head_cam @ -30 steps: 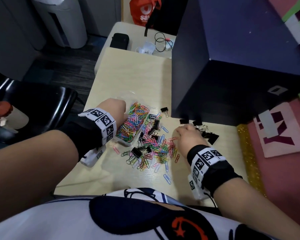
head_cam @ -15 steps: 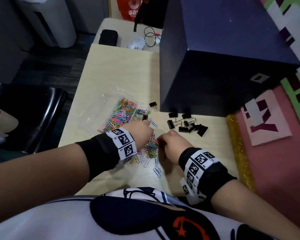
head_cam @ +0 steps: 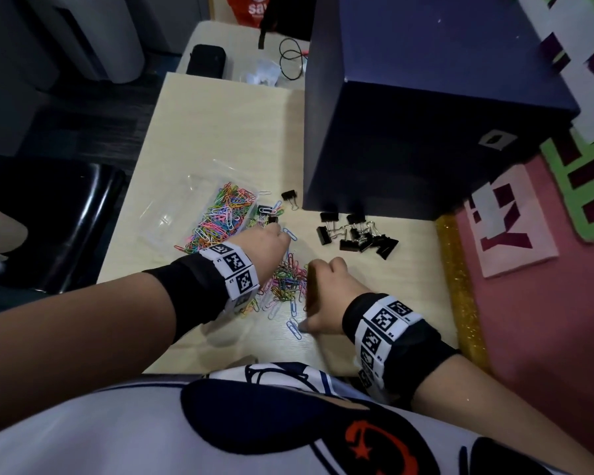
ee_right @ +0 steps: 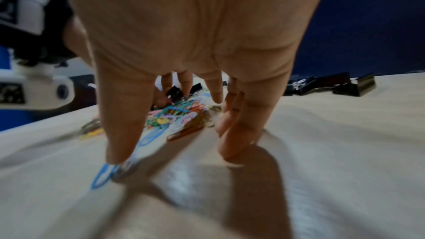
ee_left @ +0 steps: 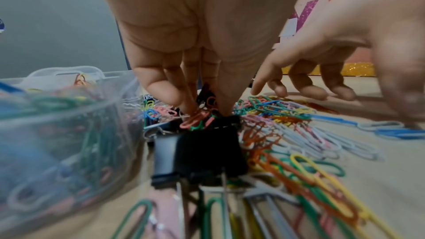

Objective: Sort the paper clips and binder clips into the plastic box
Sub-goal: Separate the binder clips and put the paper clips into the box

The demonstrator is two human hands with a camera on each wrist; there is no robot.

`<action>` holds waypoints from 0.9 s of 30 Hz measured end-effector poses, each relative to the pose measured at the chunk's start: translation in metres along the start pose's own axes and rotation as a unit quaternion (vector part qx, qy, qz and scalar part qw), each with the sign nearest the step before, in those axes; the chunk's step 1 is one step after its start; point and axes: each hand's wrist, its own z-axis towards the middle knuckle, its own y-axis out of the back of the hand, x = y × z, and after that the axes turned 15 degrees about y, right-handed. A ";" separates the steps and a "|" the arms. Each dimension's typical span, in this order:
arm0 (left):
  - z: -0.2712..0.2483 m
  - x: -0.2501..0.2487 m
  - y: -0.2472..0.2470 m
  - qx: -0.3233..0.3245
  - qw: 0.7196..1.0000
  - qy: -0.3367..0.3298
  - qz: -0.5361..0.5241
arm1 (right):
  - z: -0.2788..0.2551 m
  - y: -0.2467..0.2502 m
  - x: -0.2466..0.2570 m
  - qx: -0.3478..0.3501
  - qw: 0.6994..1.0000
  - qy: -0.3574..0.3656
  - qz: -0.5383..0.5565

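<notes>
Bag [head_cam: 251, 8] lettered "sa", hands on clips [head_cam: 288, 279]

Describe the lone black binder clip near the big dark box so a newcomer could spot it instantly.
Start at the big dark blue box standing on the pale table. Look just off its near left corner: one black binder clip lies there alone. Unlike the cluster of binder clips piled further right along the box's front, it touches no other binder clip, and sits just beyond the clear plastic box of coloured paper clips.

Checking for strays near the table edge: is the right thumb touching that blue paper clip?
Touching. In the right wrist view the right hand has its thumb tip pressed onto the end of the blue paper clip on the table.
</notes>
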 end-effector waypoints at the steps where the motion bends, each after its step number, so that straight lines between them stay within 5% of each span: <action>1: 0.000 0.001 0.000 0.000 1.000 -0.002 -0.006 | 0.000 -0.003 0.002 0.006 1.000 0.008 -0.018; 15: -0.006 0.018 0.000 -0.039 0.998 0.022 -0.045 | 0.036 0.016 0.003 -0.127 0.990 0.058 -0.026; 21: -0.010 0.035 0.003 -0.080 0.995 0.026 -0.047 | 0.051 0.018 0.008 -0.027 0.989 0.117 -0.083; 27: -0.015 0.041 0.004 -0.076 0.996 0.027 -0.043 | 0.052 0.017 0.012 -0.094 0.983 0.073 -0.137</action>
